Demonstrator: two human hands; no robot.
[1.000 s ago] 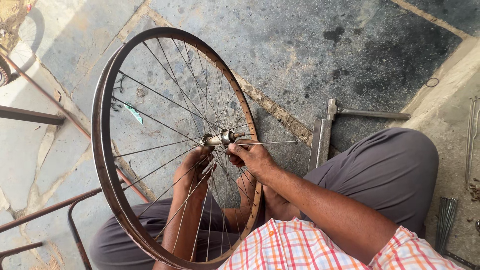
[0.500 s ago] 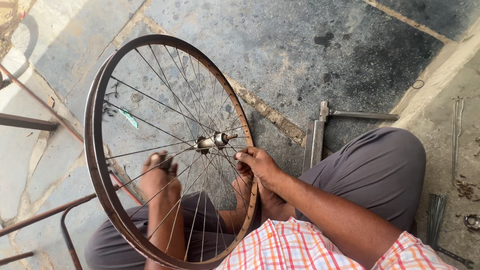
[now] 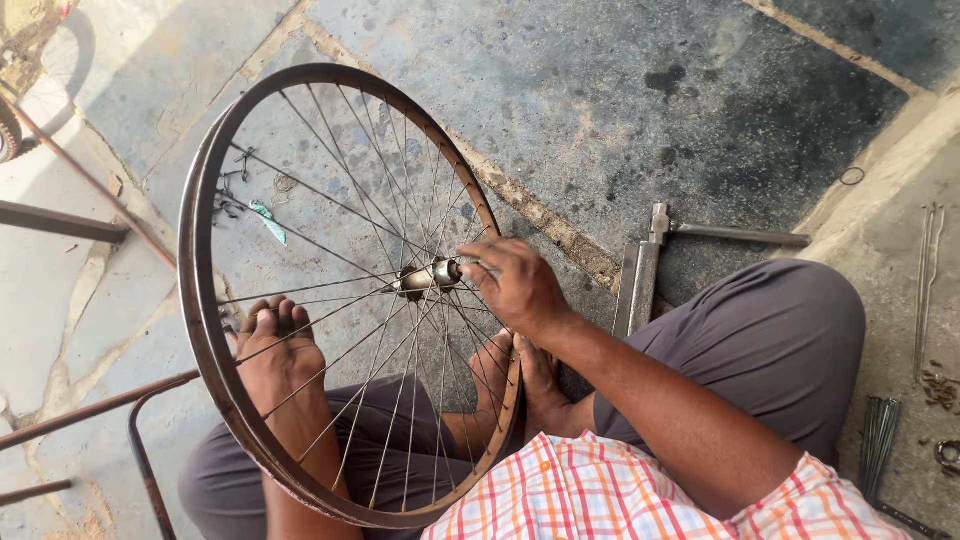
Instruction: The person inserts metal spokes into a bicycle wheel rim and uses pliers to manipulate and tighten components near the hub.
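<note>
Right hand (image 3: pixel 515 283) covering hub (image 3: pixel 428 277) end, left hand (image 3: pixel 278 355) behind spokes (image 3: pixel 345 215)

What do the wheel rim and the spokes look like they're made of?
The wheel rim looks like steel, dull brown and probably rusted. The spokes look like thin bare metal wire, grey with slight shine. The hub seems to be brighter polished metal.

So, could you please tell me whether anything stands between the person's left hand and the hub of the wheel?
Yes: the left hand rests behind the thin steel spokes of the rusty bicycle wheel, which cross between it and the silver metal hub. The right hand already touches the hub's end, unobstructed.
</note>
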